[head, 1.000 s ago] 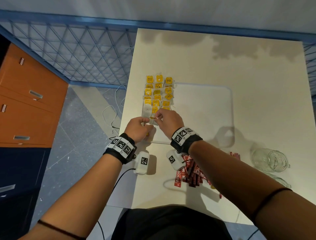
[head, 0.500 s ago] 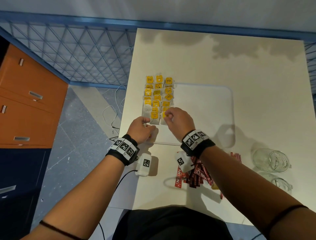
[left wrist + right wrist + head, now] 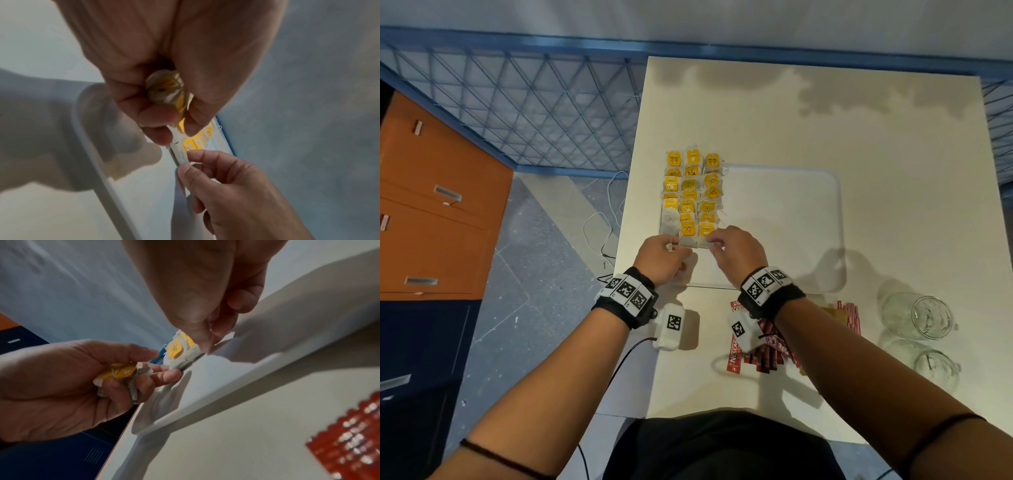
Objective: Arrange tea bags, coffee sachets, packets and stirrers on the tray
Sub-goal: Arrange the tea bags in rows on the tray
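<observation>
Yellow-tagged tea bags lie in three columns on the left part of the white tray. My left hand sits at the tray's near left corner, its fingers curled round a small bunch of tea bags. My right hand is just right of it, thumb and forefinger pinching the near edge of the closest tea bag in the rows. Red coffee sachets lie on the table under my right wrist.
Two empty glass jars stand at the right near the table's front. More red packets lie beside them. The tray's right part is bare. The table's left edge drops to the floor beside an orange cabinet.
My right hand took a tea bag from the left hand, laid it at the near end of the rows, and now pinches its near edge. The left hand barely moved.
</observation>
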{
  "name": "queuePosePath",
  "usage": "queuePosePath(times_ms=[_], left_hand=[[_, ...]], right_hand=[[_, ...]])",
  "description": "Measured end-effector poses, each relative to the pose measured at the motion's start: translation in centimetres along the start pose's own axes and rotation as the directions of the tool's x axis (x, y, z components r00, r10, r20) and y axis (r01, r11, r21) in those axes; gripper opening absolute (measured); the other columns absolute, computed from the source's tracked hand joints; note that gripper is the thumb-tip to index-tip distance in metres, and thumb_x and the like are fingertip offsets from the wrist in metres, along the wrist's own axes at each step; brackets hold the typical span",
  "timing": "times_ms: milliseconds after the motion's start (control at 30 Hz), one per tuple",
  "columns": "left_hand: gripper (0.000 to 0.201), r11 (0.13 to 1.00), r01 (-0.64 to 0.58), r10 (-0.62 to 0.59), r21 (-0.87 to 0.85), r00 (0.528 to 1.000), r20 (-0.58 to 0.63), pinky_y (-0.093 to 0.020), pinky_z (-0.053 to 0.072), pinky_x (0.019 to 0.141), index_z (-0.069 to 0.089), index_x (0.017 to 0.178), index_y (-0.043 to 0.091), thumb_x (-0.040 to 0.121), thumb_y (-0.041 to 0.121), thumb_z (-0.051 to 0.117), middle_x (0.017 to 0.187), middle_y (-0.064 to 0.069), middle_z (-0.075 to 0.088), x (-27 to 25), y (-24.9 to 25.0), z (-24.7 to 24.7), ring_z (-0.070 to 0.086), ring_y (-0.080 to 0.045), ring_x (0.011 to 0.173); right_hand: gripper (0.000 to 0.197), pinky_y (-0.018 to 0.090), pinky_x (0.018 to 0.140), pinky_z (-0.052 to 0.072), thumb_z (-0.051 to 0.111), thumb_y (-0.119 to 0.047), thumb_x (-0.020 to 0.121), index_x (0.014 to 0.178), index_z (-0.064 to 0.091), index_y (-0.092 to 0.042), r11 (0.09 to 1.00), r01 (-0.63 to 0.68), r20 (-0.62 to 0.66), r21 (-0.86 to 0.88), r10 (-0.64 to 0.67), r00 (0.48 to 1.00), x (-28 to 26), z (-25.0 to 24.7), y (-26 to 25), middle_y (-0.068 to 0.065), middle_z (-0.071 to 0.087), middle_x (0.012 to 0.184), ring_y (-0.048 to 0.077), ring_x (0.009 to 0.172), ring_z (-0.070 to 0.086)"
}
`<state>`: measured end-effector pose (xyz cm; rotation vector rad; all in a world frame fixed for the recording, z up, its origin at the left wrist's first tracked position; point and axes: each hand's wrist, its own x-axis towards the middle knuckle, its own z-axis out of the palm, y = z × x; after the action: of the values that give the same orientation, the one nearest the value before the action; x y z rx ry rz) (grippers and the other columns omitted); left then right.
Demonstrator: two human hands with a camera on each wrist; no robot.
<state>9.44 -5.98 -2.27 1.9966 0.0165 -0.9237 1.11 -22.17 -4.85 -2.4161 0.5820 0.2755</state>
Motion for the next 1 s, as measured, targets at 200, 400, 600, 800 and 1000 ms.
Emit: queuePosePath(times_ms=[200, 400, 600, 800, 1000], left_hand=[[0.038, 0.994, 0.069, -0.068, -0.079, 0.998, 0.016, -0.026, 0.049, 0.051, 0.058, 0.124, 0.010, 0.090, 0.018, 0.073, 0.100, -0.007, 0.068, -0.4, -0.2, -1.1, 0.065, -0.015, 0.060], [0.032, 0.794, 0.270, -0.116, -0.545, 0.947, 0.300, -0.020, 0.049, 0.051, 0.059, 0.127, 0.003, 0.097, 0.013, 0.064, 0.097, -0.012, 0.066, -1.8, -0.3, -2.5, 0.065, -0.020, 0.074], [0.046, 0.650, 0.340, -0.044, -0.680, 0.910, 0.412, -0.032, 0.062, 0.074, 0.055, 0.133, 0.001, 0.092, -0.010, 0.037, 0.120, -0.030, 0.066, -3.0, -0.2, -2.7, 0.073, -0.035, 0.097], [0.062, 0.755, 0.280, -0.002, -0.593, 0.905, 0.425, -0.034, 0.063, 0.077, 0.055, 0.138, 0.009, 0.089, -0.025, 0.036, 0.120, -0.031, 0.066, -3.2, -0.5, -2.5, 0.071, -0.037, 0.102], [0.068, 0.832, 0.236, 0.012, -0.503, 0.898, 0.440, -0.033, 0.063, 0.077, 0.053, 0.142, 0.016, 0.086, -0.023, 0.054, 0.101, -0.015, 0.071, -3.3, -0.6, -2.5, 0.064, -0.029, 0.089]], right_hand=[[0.022, 0.033, 0.083, 0.052, 0.064, -0.032, 0.098, 0.118, 0.071, -0.026, 0.991, 0.033, -0.012, 0.130, -0.032, 0.999, -0.9, -0.7, -0.2, -0.004, 0.068, 0.112, 0.011, 0.095, 0.061], [0.022, 0.036, 0.087, 0.055, 0.068, -0.039, 0.094, 0.115, 0.073, -0.034, 0.943, 0.104, 0.017, 0.315, -0.115, 0.993, -3.1, -0.9, -1.6, -0.015, 0.068, 0.102, 0.005, 0.092, 0.062], [0.028, 0.030, 0.084, 0.053, 0.068, -0.040, 0.094, 0.121, 0.072, -0.041, 0.898, 0.216, 0.024, 0.383, -0.243, 0.970, -4.8, -0.6, -2.9, -0.014, 0.066, 0.100, 0.004, 0.093, 0.063], [0.032, 0.038, 0.086, 0.052, 0.068, -0.034, 0.095, 0.127, 0.068, -0.033, 0.915, 0.239, 0.045, 0.326, -0.267, 0.963, -5.0, -0.5, -3.0, -0.007, 0.059, 0.098, 0.011, 0.091, 0.059], [0.036, 0.036, 0.087, 0.051, 0.068, -0.038, 0.095, 0.131, 0.064, -0.035, 0.938, 0.248, 0.079, 0.241, -0.273, 0.959, -4.9, -0.8, -3.0, -0.001, 0.055, 0.111, 0.014, 0.098, 0.059]])
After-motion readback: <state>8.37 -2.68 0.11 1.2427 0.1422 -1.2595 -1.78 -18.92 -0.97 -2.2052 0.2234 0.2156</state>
